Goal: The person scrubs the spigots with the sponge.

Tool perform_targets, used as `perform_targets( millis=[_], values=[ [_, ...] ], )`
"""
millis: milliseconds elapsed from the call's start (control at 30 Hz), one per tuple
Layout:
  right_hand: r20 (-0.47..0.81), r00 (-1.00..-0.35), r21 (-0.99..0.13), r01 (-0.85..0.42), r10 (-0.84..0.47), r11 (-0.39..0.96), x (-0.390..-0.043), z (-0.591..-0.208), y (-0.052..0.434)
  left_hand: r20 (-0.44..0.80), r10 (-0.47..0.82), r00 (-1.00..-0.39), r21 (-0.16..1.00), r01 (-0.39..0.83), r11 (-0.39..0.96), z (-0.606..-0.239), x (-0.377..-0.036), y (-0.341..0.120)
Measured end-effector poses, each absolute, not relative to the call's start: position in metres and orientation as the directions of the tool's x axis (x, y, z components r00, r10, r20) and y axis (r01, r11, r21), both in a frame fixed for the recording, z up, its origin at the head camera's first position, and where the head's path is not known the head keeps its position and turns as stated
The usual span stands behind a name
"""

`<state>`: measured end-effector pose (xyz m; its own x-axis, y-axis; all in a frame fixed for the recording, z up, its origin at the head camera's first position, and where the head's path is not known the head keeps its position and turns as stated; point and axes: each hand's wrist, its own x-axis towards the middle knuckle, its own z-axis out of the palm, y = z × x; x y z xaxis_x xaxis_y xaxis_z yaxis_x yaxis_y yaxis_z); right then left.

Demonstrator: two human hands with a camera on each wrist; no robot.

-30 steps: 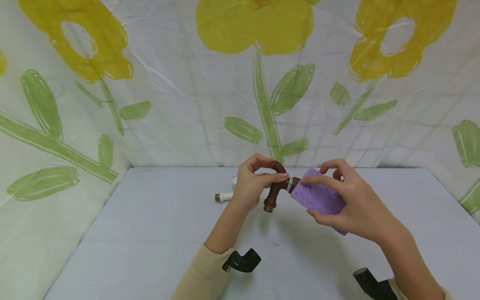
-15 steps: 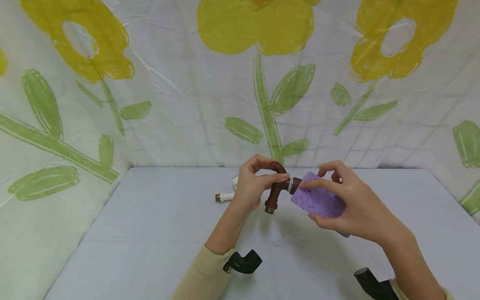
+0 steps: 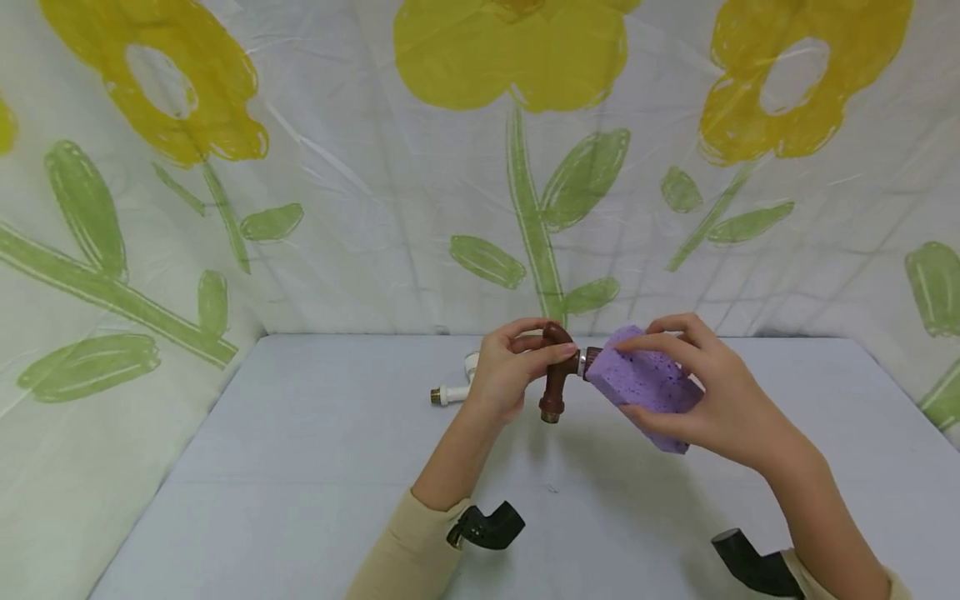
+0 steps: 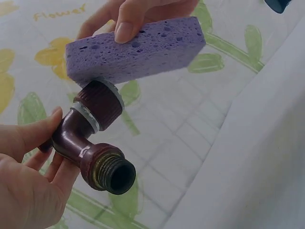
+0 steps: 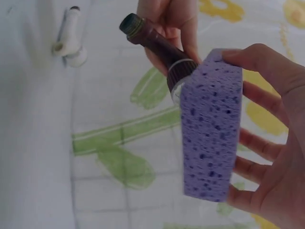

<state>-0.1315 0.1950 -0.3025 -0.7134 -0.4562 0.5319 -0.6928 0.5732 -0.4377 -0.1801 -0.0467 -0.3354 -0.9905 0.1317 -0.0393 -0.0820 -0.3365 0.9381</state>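
My left hand (image 3: 504,372) grips a brown faucet (image 3: 555,379) by its body, thumb in front, holding it up above the table. The faucet's threaded end (image 4: 116,174) points down, and its ribbed knob (image 4: 101,102) faces right. A purple speckled sponge (image 3: 645,383) is held in my right hand (image 3: 723,392), between the thumb and the fingers. In the left wrist view the sponge lies right against the end of the knob. The right wrist view shows the thumb on the sponge's upper edge and several fingers along its side (image 5: 209,129).
A white faucet (image 3: 452,394) with a brass thread lies on the white table (image 3: 300,450), partly hidden behind my left hand. A curtain (image 3: 337,208) with painted flowers stands behind the table. Black camera mounts (image 3: 491,525) sit on both wrists.
The sponge has tilted and shifted slightly upward against the knob, showing more of its thick edge. The faucet has turned a little in my left hand, its threaded end swinging right.
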Motion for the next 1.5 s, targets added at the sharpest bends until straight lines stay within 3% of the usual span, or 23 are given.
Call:
perform_targets(
  millis=[233, 633, 900, 1200, 1500],
  values=[
    [0.479, -0.75, -0.516, -0.661, -0.457, 0.544, -0.135, -0.304, 0.2, -0.027, 0.105, -0.994, 0.889, -0.072, -0.452, -0.338, -0.183, -0.048],
    [0.4, -0.849, -0.709, -0.525, -0.344, 0.471, -0.138, -0.309, 0.199, 0.042, 0.179, -0.983, 0.918, -0.033, -0.395, -0.339, -0.182, -0.051],
    [0.324, -0.856, -0.831, -0.461, -0.402, 0.311, -0.148, -0.317, 0.2, 0.076, 0.155, -0.985, 0.878, -0.008, -0.479, -0.338, -0.182, -0.049],
    [0.409, -0.851, -0.797, -0.509, -0.331, 0.325, -0.139, -0.316, 0.182, 0.064, 0.07, -0.995, 0.857, 0.019, -0.516, -0.336, -0.183, -0.048],
    [0.573, -0.797, -0.73, -0.603, -0.193, 0.322, -0.136, -0.317, 0.174, 0.089, 0.115, -0.989, 0.888, 0.027, -0.459, -0.336, -0.183, -0.049]
  ],
)
